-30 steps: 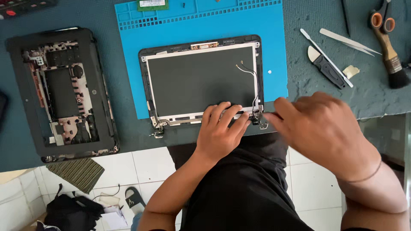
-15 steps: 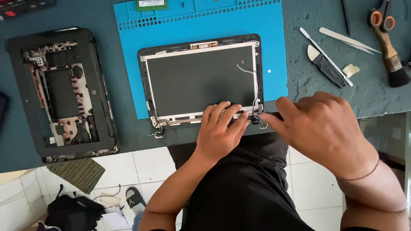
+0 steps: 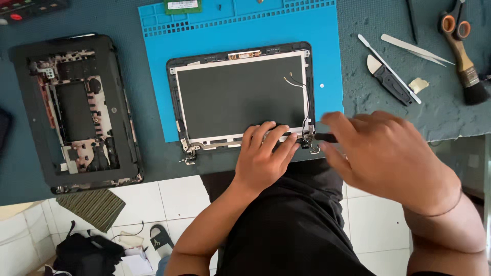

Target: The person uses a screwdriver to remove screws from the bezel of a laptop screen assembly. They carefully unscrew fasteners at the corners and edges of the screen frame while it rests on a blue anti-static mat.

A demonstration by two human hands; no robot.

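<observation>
A rectangular laptop screen panel [image 3: 240, 94], dark grey glass in a black plastic frame with a bare metal border, lies flat on the blue silicone mat [image 3: 327, 30] near the front edge of the worktop [image 3: 153, 163], its surface unlit. At the worktop's back edge, on the mat's far side, a small green circuit board carries 1 white rectangular label [image 3: 182, 4]; its print is too small to tell.

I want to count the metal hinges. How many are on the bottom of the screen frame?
2. One hinge sticks out at the frame's bottom left corner; the other hinge is at the bottom right corner, between the two hands, partly hidden.
</observation>
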